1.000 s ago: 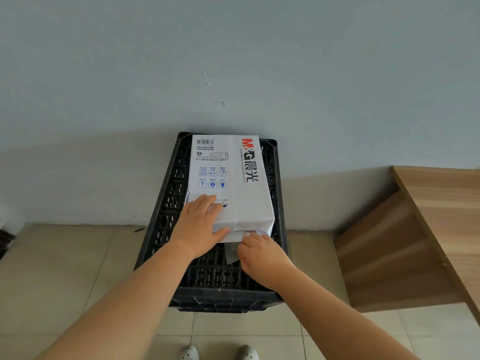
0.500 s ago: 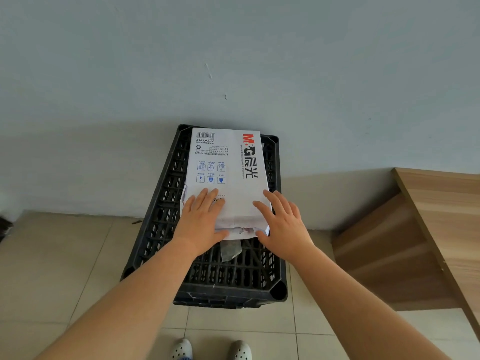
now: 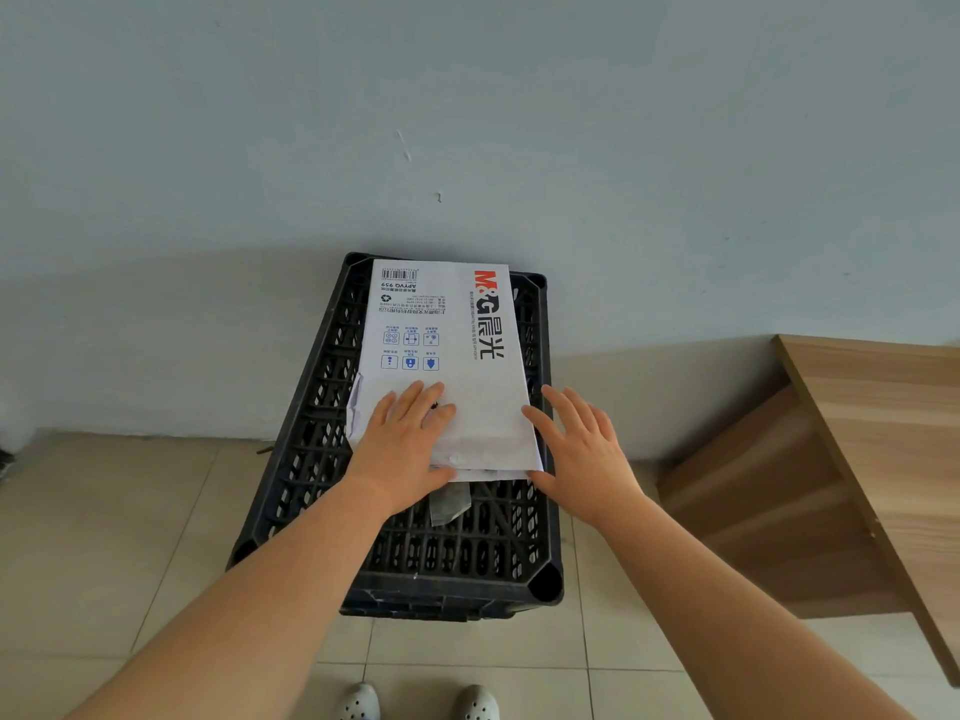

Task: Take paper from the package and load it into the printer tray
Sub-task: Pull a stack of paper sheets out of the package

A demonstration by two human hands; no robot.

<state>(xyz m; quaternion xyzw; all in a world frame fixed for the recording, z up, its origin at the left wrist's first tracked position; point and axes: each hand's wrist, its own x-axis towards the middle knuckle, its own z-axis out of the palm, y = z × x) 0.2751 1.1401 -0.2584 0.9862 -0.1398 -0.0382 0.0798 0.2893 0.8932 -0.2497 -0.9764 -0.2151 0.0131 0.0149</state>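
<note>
- Centrally, a white paper package (image 3: 447, 356) lies on top of a black crate (image 3: 322, 459).
- Left hand (image 3: 405, 449) presses flat, fingers spread, on its near end.
- Right hand (image 3: 582, 449), open, touches its right edge.
- Package's torn near end is partly hidden; contents unclear.

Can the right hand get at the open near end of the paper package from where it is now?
Probably yes. The right hand sits open beside the paper package, its thumb by the torn near end. Only the left hand presses on top, left of that end.
</note>
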